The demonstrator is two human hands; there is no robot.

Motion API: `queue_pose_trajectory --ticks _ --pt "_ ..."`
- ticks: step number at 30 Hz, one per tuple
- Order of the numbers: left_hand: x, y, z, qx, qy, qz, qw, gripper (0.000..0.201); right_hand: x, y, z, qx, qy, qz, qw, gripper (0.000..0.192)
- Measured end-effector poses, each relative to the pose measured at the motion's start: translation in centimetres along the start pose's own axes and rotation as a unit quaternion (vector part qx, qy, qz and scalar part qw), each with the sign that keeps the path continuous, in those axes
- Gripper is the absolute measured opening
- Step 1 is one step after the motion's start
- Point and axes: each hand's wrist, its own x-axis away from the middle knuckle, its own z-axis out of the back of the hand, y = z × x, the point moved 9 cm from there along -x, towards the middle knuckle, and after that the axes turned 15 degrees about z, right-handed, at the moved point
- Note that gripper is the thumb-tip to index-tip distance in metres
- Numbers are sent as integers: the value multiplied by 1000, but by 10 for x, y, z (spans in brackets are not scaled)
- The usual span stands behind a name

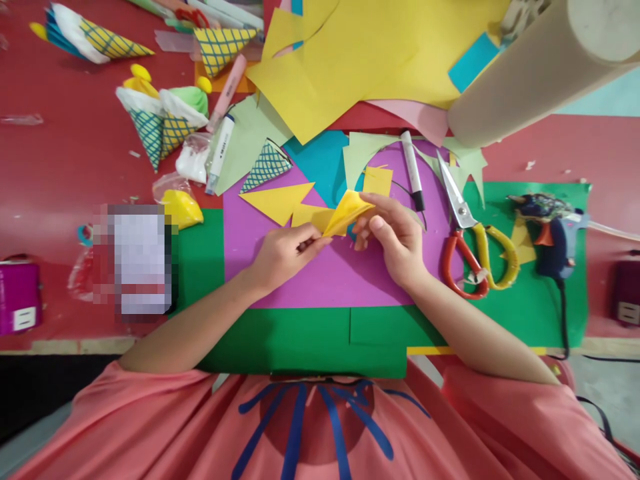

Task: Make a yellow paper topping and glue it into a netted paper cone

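A small yellow paper cone (347,212) is between my two hands, above a purple sheet (320,280). My left hand (293,253) pinches its pointed lower end between thumb and fingers. At its wider upper right end is my right hand (397,237), with the index finger along the rim and the other fingers bent; its grip is partly hidden. Yellow paper pieces (277,203) lie just behind the cone. A finished-looking cone with a blue-green lattice (267,165) rests farther back on the left.
Scissors (463,233) with red and yellow handles lie right of my hand, near a glue gun (555,233). A white marker (413,170) lies behind. Decorated cones (160,120) and clay bags (183,203) are at left. A large paper roll (530,73) occupies the back right.
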Motion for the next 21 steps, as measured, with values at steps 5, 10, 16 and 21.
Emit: queue_pose_trajectory --ticks 5,10,16,21 --pt "7 12 6 -24 41 -67 997 29 1 -2 -3 -3 -18 -7 1000 15" --pt "7 -11 0 71 -18 12 997 50 3 -3 -4 17 -42 1 999 9" --pt "8 -4 8 42 35 -38 998 60 3 -20 -28 115 -206 107 966 15" --pt "5 -6 23 30 93 3 995 18 -1 -21 -20 145 -165 119 968 16"
